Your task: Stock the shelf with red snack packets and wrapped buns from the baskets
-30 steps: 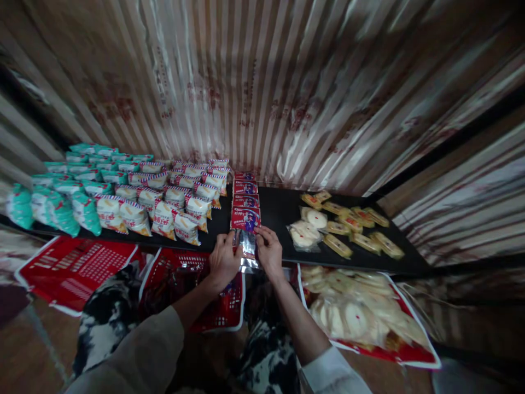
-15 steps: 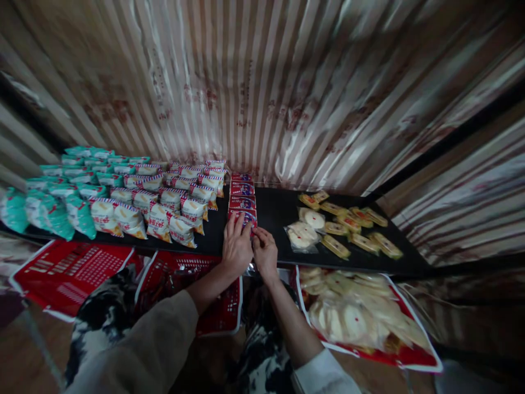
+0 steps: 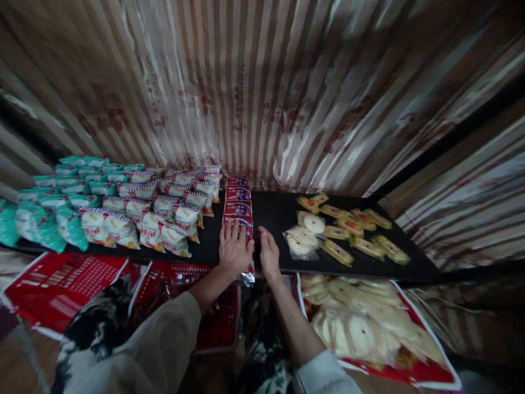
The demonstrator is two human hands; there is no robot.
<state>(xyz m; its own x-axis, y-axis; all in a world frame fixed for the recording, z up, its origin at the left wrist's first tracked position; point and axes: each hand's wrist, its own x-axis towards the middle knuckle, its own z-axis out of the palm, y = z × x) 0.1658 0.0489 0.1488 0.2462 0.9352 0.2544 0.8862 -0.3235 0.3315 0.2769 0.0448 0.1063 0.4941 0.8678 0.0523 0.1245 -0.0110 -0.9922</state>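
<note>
A column of red packets (image 3: 238, 208) with blue pictures runs from the back of the black shelf (image 3: 273, 210) to its front edge. My left hand (image 3: 235, 247) lies flat on the nearest packets, fingers stretched out, and hides part of them. A silvery packet end pokes out below it, over the shelf's edge. Just to the right, my right hand (image 3: 268, 253) is held above the shelf with its fingers apart from the packets and nothing visible in it. Closest on its right are round white crackers (image 3: 301, 241) in clear wrappers.
Rows of white snack bags (image 3: 150, 230) and teal bags (image 3: 71, 224) stand on the left. Several yellow packets (image 3: 367, 246) lie at right. Beneath the shelf are red baskets (image 3: 68, 284), the right one holding wrapped crackers (image 3: 361, 323). A striped curtain (image 3: 246, 93) hangs behind.
My right hand has let go of the packet column's right edge and moved slightly right, its fingers opening. My left hand has flattened on the packets. The view has shifted a little.
</note>
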